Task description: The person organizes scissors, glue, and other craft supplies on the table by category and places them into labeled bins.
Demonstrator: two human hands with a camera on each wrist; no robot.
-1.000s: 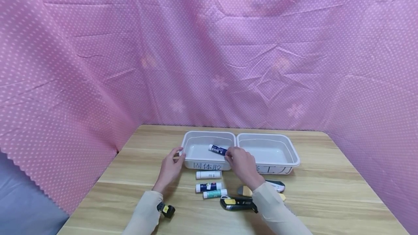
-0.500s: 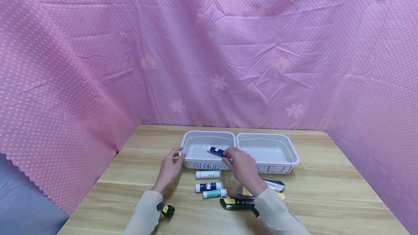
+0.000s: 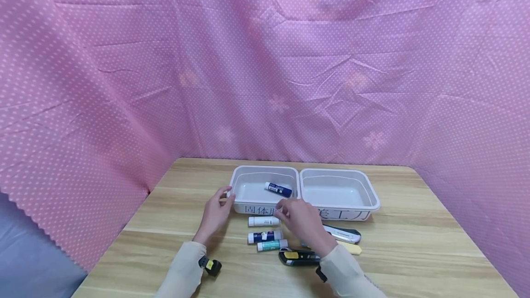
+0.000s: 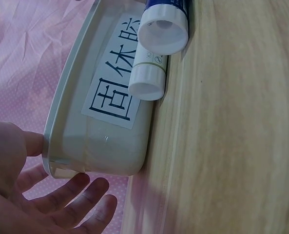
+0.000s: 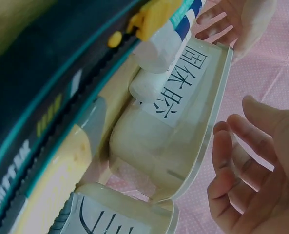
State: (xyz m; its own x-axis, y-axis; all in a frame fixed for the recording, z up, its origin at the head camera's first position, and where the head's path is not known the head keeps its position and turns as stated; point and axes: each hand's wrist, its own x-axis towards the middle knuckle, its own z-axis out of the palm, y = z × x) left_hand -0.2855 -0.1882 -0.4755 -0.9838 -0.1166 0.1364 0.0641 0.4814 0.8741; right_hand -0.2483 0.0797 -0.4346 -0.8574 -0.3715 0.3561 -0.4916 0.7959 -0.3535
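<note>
My left hand [image 3: 216, 213] holds the left end of the left white bin [image 4: 120, 151], thumb and forefinger at its rim. Inside that bin lies a navy glue stick with a white cap [image 3: 278, 190]. Just in front of the bin's near wall hovers my right hand [image 3: 304, 222], fingers loosely bent, holding nothing. On the table before the bin lie a white glue stick [image 3: 264, 221], another navy glue stick [image 3: 264, 237] and a green glue stick [image 3: 272, 245]. A black-and-yellow utility knife [image 3: 296, 257] lies nearer, partly under the right forearm.
The right white bin [image 3: 339, 190] adjoins the left one; both carry Chinese labels. A white-and-black utility knife [image 3: 344, 234] and a yellow one [image 3: 351, 248] lie right of my right wrist. A pink dotted curtain [image 3: 290, 82] hangs behind the wooden table [image 3: 414, 243].
My right hand has let go of the navy glue stick, which now rests in the left bin, and has drawn back toward the near rim. The left hand keeps its place.
</note>
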